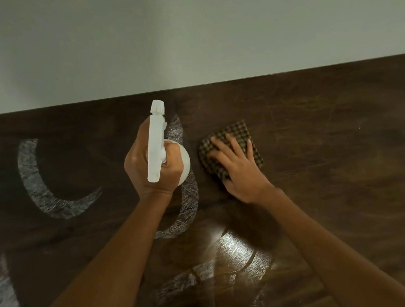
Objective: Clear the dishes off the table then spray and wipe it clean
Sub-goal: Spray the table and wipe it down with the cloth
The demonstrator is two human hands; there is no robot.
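Your left forearm (103,265) at 7 o'clock and right forearm (320,248) at 5 o'clock are bare. Your left hand (153,167) and right hand (240,172) are bare too.

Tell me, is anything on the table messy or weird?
Only the pale curved streaks across the dark table, left of and beside the spray bottle. They stand out as smears, perhaps spray residue or wipe marks. Nothing looks spilled, tipped or broken.

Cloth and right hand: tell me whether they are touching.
Touching. The head view shows the right hand lying flat on the cloth, its straight fingers pressed across the fabric.
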